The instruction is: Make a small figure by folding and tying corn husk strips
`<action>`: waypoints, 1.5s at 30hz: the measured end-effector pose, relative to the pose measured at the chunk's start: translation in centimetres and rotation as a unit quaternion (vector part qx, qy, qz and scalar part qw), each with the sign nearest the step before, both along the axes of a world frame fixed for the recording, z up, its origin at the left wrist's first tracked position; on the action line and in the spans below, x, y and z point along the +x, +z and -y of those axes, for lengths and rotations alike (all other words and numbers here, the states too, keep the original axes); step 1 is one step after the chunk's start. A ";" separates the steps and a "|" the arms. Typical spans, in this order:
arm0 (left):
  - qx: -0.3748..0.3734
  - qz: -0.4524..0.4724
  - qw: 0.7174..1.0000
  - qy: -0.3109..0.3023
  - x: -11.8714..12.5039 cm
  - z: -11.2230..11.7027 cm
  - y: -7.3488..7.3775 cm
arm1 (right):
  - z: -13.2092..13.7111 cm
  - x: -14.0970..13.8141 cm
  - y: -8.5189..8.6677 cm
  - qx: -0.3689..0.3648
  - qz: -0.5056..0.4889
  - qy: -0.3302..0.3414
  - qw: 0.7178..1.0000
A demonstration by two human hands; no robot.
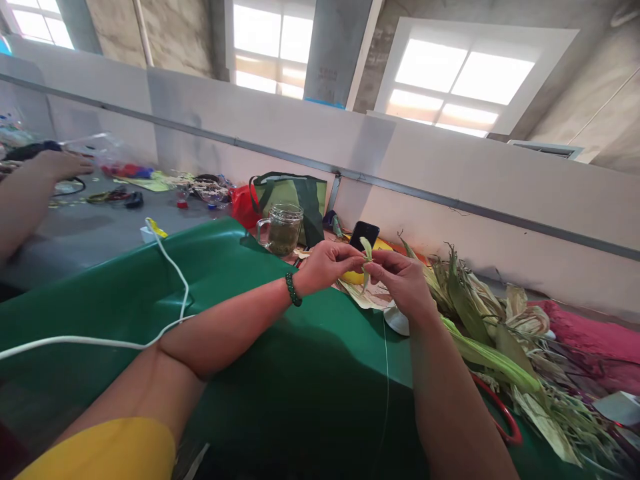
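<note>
Two hands of yours meet at one small thing: a strip of pale green husk (367,249) sits right between your left hand (327,267) and your right hand (406,280). Its long axis runs roughly upright, crossing the line between your fingertips, with one end poking up above the pinch and another hanging below. Neither hand is clearly nearer; both thumbs and forefingers are closed to a narrow pinch and seem to have hold of the strip, though you cannot tell exactly how the layers lie between the fingers.

Beneath your forearms spreads a green sheet (300,367), with a white cord (181,283) looping over it on your left and a thin thread (387,373) running down near your right forearm. A white round object (397,321) lies just below your right hand, partly hidden by it. Beside your right arm is a heap of husks (483,313), with a pink cloth (585,333) past it. Beyond your hands stand a dark phone (363,235) and a glass mug (285,230), before a green bag (295,192). Another person's hand (55,165) rests over the grey table (120,233) at far left. A pale partition (425,157) closes off the back, under bright windows (465,73).
</note>
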State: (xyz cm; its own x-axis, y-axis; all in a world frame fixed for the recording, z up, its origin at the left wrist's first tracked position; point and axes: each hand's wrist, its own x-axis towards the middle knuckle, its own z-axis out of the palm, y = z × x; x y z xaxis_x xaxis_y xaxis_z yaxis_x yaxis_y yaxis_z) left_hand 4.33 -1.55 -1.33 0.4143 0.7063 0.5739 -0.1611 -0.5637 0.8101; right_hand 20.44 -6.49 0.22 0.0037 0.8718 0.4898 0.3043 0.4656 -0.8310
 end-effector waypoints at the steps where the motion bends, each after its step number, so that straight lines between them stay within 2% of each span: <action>1: 0.002 -0.001 1.000 0.004 0.0 0.1 0.0 | 0.0 -0.1 -0.1 0.002 -0.003 -0.005 1.000; 5: 0.002 -0.017 1.000 0.001 -0.1 0.2 0.1 | 0.0 -0.3 -0.3 0.035 -0.024 -0.056 0.998; 10: 0.058 -0.032 0.998 0.004 -0.1 0.1 -0.2 | 0.1 0.1 -0.1 0.036 -0.013 -0.059 0.998; 17: 0.180 -0.097 0.976 0.071 -0.2 0.5 -0.1 | 0.3 -0.4 -0.1 0.062 0.014 -0.092 0.994; 20: 0.221 -0.140 0.957 0.124 -0.3 0.9 0.0 | 0.3 -0.5 -0.3 0.066 0.047 -0.117 0.990; 23: 0.249 -0.180 0.938 0.159 -0.4 1.0 0.0 | 0.2 -0.4 -0.3 0.048 0.046 -0.123 0.990; 26: 0.254 -0.191 0.933 0.169 -0.5 1.0 0.0 | 0.1 -0.3 -0.2 0.015 0.017 -0.107 0.994; 30: 0.226 -0.177 0.947 0.147 -0.6 1.0 0.2 | 0.1 0.2 0.0 0.010 0.015 -0.090 0.996; 34: 0.144 -0.151 0.973 0.097 -0.8 0.8 0.7 | 0.1 0.4 0.0 0.024 0.043 -0.069 0.996; 37: 0.072 -0.133 0.988 0.020 -1.0 0.2 0.9 | 0.1 0.1 -0.3 0.023 0.049 -0.049 0.997; 41: -0.033 -0.147 0.983 -0.101 -0.9 -0.7 0.6 | -0.2 -0.5 -0.9 0.017 0.026 -0.040 0.999; 43: -0.059 -0.148 0.981 -0.110 -0.8 -0.8 0.4 | -0.3 -0.6 -1.0 0.015 0.020 -0.051 0.998; 45: -0.057 -0.145 0.983 -0.092 -0.7 -0.8 0.4 | -0.2 -0.6 -0.9 0.018 0.021 -0.073 0.997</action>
State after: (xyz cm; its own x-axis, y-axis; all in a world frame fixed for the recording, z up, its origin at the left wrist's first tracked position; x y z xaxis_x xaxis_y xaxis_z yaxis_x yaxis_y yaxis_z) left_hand 3.60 -0.79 -0.95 0.6756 0.6571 0.3343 -0.0041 -0.4501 0.8930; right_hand 19.84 -6.26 -0.70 0.1086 0.8457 0.5225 0.4047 0.4425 -0.8003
